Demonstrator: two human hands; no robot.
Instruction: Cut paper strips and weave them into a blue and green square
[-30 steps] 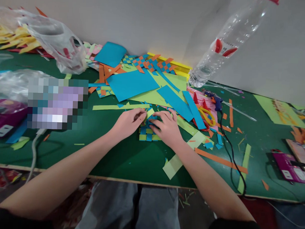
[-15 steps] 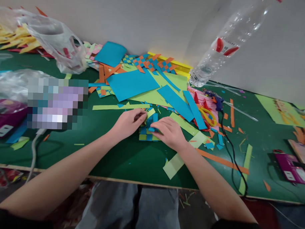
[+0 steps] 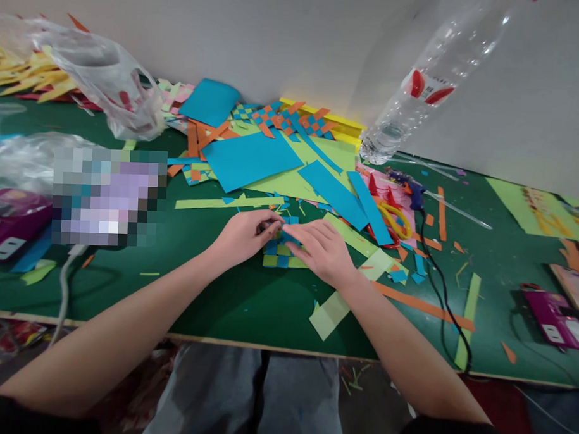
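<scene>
A small woven mat of blue and yellow-green paper strips (image 3: 283,262) lies on the green table between my hands, its upper part largely covered by my fingers. My left hand (image 3: 245,236) is closed at the mat's upper left, thumb and forefinger pinched together; what they hold is hidden. From the other side my right hand (image 3: 322,251) reaches over the mat, its fingertips meeting those of the left. A blue paper strip (image 3: 290,238) shows between its thumb and fingers.
Blue sheets (image 3: 251,159) and woven pieces (image 3: 274,120) lie behind the hands. To the right are scissors (image 3: 397,219), a glue gun (image 3: 414,191) with a black cord, and a tall plastic bottle (image 3: 417,95). A pixelated phone-like object (image 3: 114,198) with a cable is left.
My right fingers have moved up and left to meet my left fingertips. The pale green strip end that showed by my left fingers is now covered. The blue strip end has shifted too.
</scene>
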